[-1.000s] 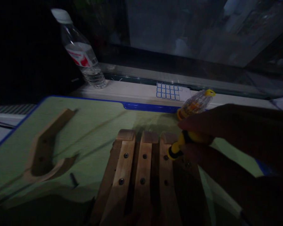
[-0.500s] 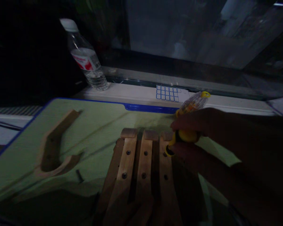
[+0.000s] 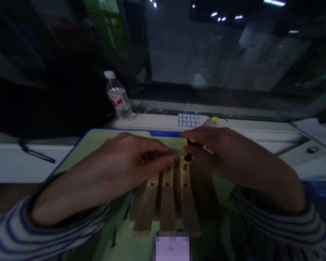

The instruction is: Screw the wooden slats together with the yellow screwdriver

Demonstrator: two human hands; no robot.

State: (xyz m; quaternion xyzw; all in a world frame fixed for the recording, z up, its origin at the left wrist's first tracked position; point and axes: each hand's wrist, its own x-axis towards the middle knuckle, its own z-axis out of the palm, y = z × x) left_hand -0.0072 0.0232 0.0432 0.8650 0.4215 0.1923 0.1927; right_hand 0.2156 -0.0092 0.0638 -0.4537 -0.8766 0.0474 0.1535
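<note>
Three wooden slats (image 3: 167,203) lie side by side on a wider wooden board (image 3: 203,188), with dark screws set along them. My right hand (image 3: 220,148) is closed round a short yellow-and-black screwdriver (image 3: 189,154). It stands nearly upright, its lower end at the upper screw (image 3: 185,167) of the right slat. My left hand (image 3: 130,159) reaches over the left slat, thumb and forefinger pinched together by the upper end of the middle slat. What lies between those fingertips is too small and dim to make out.
All this rests on a pale green table with a blue edge (image 3: 163,133). On the white sill behind stand a water bottle (image 3: 119,99), a blue-and-white grid sheet (image 3: 188,119) and a clear, yellow-capped item (image 3: 214,120). Dark small pieces (image 3: 114,237) lie at the lower left.
My left hand has come up to the slats' upper ends, covering most of the curved wooden piece. The screwdriver has swung from slanted to nearly upright over the right slat. The view has tilted upward.
</note>
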